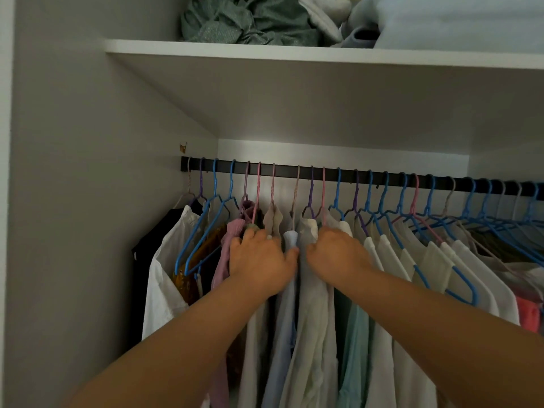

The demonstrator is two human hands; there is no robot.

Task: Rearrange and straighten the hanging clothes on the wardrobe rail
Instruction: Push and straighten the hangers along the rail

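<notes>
A black rail [282,171] spans the wardrobe with several blue, pink and purple hangers on it. Shirts hang tightly packed below: a white one [164,278] at the left, a pink one [226,254], a pale blue one [290,240] in the middle, cream ones [388,260] to the right. My left hand [260,260] presses into the garments just left of the pale blue shirt, fingers curled into the cloth. My right hand [338,254] grips the shoulder of a cream shirt [309,231] just right of it. The fingertips of both hands are hidden in the fabric.
A white shelf [294,54] above the rail carries bundled green cloth [250,22] and pale folded linens [441,22]. The wardrobe's left wall [88,201] stands close to the first hangers. A small hook [183,148] sits on that wall above the rail's end.
</notes>
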